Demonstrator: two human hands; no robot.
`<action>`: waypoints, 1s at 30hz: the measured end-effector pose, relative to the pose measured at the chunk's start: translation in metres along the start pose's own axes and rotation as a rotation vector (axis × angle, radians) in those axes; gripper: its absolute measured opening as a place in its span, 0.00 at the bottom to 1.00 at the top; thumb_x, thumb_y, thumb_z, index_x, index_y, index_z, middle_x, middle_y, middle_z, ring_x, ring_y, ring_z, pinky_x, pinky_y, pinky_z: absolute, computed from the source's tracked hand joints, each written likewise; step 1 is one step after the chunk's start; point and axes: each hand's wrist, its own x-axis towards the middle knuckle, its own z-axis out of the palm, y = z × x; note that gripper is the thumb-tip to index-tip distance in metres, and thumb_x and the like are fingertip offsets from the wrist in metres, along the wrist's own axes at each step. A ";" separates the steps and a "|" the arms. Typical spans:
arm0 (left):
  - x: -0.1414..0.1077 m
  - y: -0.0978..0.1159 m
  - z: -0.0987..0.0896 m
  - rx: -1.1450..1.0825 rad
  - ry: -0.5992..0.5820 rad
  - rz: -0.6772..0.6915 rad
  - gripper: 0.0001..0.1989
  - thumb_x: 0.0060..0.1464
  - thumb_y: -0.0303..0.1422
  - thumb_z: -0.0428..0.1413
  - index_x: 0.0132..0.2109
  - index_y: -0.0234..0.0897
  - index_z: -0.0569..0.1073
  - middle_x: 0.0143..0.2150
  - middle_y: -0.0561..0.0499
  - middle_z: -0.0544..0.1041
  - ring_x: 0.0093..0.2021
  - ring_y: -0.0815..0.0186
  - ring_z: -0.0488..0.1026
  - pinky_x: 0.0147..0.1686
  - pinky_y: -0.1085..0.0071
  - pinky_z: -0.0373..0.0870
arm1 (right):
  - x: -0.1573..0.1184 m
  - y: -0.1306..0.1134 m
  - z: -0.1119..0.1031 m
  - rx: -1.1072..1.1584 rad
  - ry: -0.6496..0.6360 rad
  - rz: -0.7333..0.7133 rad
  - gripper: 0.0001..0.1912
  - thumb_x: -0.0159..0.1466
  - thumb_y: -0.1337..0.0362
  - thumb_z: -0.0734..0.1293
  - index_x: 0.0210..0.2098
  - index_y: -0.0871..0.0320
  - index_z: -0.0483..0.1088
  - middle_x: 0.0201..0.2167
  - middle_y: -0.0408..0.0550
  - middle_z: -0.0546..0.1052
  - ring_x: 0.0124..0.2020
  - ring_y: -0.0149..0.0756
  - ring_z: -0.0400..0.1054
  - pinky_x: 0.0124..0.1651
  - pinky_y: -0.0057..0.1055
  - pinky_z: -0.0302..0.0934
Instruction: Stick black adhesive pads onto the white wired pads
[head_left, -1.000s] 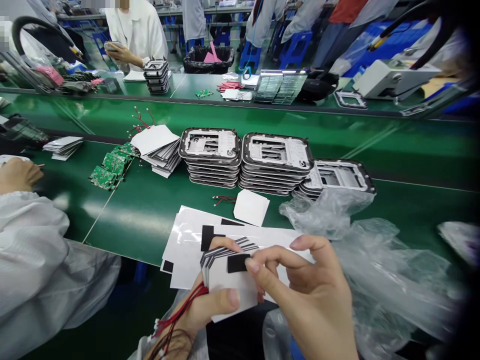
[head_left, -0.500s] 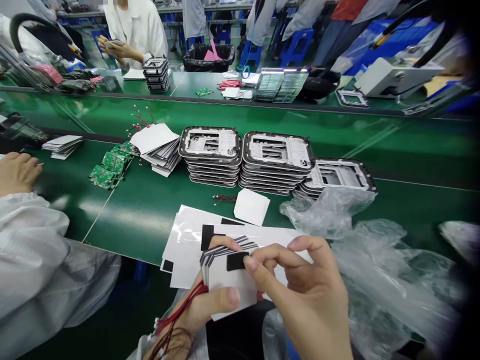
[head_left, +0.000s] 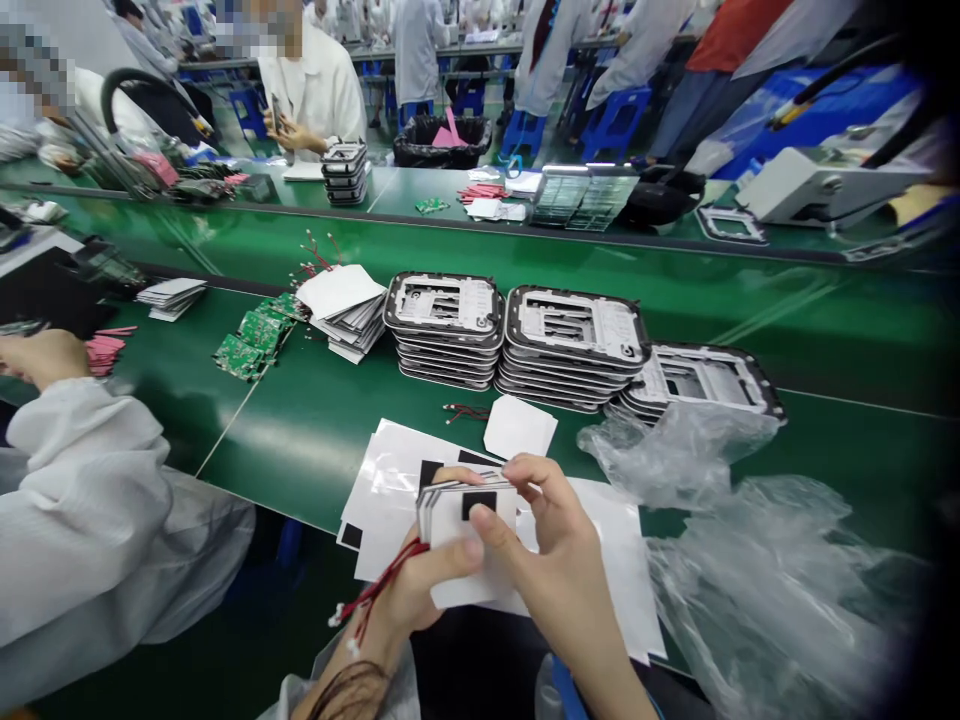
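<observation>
My left hand [head_left: 431, 575] is wrapped round a small stack of thin white panels [head_left: 457, 580], its thumb across the front one. Red and black wires [head_left: 386, 580] with white connectors trail from the stack over my left wrist. On the front panel sits a black square patch [head_left: 478, 505]. My right hand [head_left: 551, 540] is closed on the stack's upper right, thumb pressing the patch's lower edge and fingertips at the top edge. Under my hands lie white sheets [head_left: 390, 500] with black rectangles on them. Just beyond is a single white panel [head_left: 521, 426] with wires.
Stacks of frames [head_left: 446, 305] stand behind the sheets, with a pile of white panels [head_left: 345, 300] and green circuit boards [head_left: 255, 335] to their left. Crumpled clear plastic bags [head_left: 780, 580] cover the right side. A co-worker's sleeve [head_left: 90, 470] is at left.
My right thumb has shifted onto the patch's lower edge, and the right fingers have come up to the stack's top edge. The fanned panels are more squared together. The view has shifted slightly.
</observation>
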 end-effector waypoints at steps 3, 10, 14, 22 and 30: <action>0.001 -0.005 -0.003 -0.008 0.023 0.048 0.31 0.43 0.28 0.65 0.55 0.40 0.67 0.43 0.48 0.76 0.46 0.56 0.74 0.47 0.61 0.69 | 0.010 0.004 0.008 0.036 -0.123 -0.058 0.07 0.62 0.58 0.68 0.38 0.52 0.70 0.38 0.46 0.71 0.42 0.39 0.66 0.46 0.37 0.60; 0.001 0.000 -0.016 -0.173 0.015 -0.009 0.29 0.46 0.25 0.61 0.57 0.43 0.68 0.48 0.46 0.77 0.50 0.52 0.74 0.51 0.55 0.69 | 0.025 0.010 0.011 -0.065 -0.205 -0.031 0.13 0.62 0.52 0.66 0.36 0.55 0.76 0.41 0.51 0.75 0.45 0.44 0.70 0.47 0.38 0.63; 0.002 0.002 -0.024 -0.272 -0.011 0.007 0.33 0.45 0.22 0.60 0.59 0.45 0.66 0.51 0.46 0.76 0.52 0.52 0.73 0.53 0.53 0.66 | 0.032 0.012 -0.001 -0.250 -0.228 -0.060 0.17 0.60 0.48 0.66 0.34 0.55 0.78 0.37 0.52 0.78 0.39 0.46 0.72 0.39 0.38 0.65; 0.004 0.003 -0.051 -0.356 -0.093 -0.126 0.25 0.48 0.26 0.55 0.55 0.34 0.70 0.46 0.38 0.78 0.42 0.50 0.76 0.40 0.54 0.69 | 0.055 -0.025 -0.018 -0.275 -0.191 0.048 0.21 0.52 0.44 0.69 0.27 0.56 0.77 0.28 0.52 0.80 0.30 0.48 0.73 0.30 0.37 0.65; -0.011 0.016 -0.074 -0.400 -0.070 -0.027 0.31 0.39 0.23 0.55 0.56 0.30 0.70 0.41 0.39 0.79 0.42 0.48 0.76 0.37 0.55 0.68 | 0.114 -0.064 0.082 -0.146 -0.647 0.070 0.18 0.58 0.50 0.68 0.26 0.61 0.73 0.22 0.45 0.74 0.22 0.31 0.65 0.25 0.28 0.58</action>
